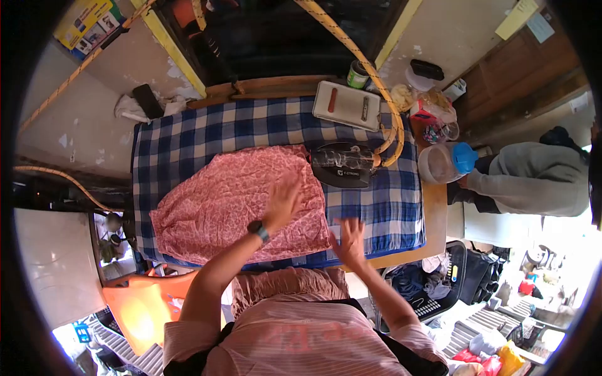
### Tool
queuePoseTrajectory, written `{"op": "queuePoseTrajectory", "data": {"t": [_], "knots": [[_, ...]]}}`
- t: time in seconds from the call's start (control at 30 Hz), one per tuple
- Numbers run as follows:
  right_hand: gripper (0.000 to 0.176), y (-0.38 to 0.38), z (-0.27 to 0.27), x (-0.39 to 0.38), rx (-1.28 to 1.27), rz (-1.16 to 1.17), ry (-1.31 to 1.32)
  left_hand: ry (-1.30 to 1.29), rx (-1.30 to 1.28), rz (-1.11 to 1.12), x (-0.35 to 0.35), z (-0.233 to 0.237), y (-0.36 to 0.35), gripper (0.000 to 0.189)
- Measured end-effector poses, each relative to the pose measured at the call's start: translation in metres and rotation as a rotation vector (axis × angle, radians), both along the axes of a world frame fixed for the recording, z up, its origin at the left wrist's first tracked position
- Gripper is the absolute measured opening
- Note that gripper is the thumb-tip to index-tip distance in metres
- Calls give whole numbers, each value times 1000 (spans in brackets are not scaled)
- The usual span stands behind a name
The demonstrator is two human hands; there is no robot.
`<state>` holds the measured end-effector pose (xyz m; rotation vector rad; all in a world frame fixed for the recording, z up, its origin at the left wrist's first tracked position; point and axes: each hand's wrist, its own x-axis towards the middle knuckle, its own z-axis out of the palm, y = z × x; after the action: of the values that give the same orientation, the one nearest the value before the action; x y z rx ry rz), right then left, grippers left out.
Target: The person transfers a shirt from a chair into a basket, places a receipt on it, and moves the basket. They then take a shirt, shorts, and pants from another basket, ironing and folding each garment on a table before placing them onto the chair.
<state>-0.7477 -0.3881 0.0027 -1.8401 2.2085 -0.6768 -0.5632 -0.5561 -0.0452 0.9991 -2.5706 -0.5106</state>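
A pink patterned cloth (226, 203) lies spread on a table covered with a blue-and-white checked cloth (207, 128); part of it hangs over the near edge. My left hand (282, 200), with a watch on the wrist, rests flat with fingers spread on the right part of the pink cloth. My right hand (350, 241) lies flat and spread on the checked cover near the table's front right edge, holding nothing. A black iron (343, 165) stands just right of the pink cloth, a yellow cord (382, 88) running from it.
A white tray (347, 105), a small tin (357, 75), a clear jar with blue lid (445, 161) and small items sit at the far right of the table. Another person in a grey sleeve (533, 178) sits right. A black basket (439, 282) is below right.
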Motion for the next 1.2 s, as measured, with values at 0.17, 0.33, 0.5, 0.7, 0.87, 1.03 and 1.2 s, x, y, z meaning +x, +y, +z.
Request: {"op": "queuePoseTrajectory", "data": {"t": [0.17, 0.33, 0.5, 0.7, 0.87, 1.03, 1.2], "knots": [[59, -143, 102, -52, -186, 264, 341, 51, 140, -512, 4, 2, 88, 57], [60, -218, 82, -103, 348, 675, 187, 124, 131, -648, 22, 26, 79, 59], [46, -226, 70, -118, 649, 181, -494, 167, 61, -13, 124, 37, 105, 49], [51, -163, 101, -16, 329, -137, -238, 415, -225, 1261, 225, 9, 156, 33], [51, -135, 106, 85, 588, 379, -234, 712, 55, 1594, 253, -22, 145, 52], [50, -84, 70, 169, 439, 543, -119, 775, 230, 1627, 262, -41, 131, 78], [52, -61, 78, 133, 507, 340, -49, 756, 31, 1641, 266, -54, 131, 69]]}}
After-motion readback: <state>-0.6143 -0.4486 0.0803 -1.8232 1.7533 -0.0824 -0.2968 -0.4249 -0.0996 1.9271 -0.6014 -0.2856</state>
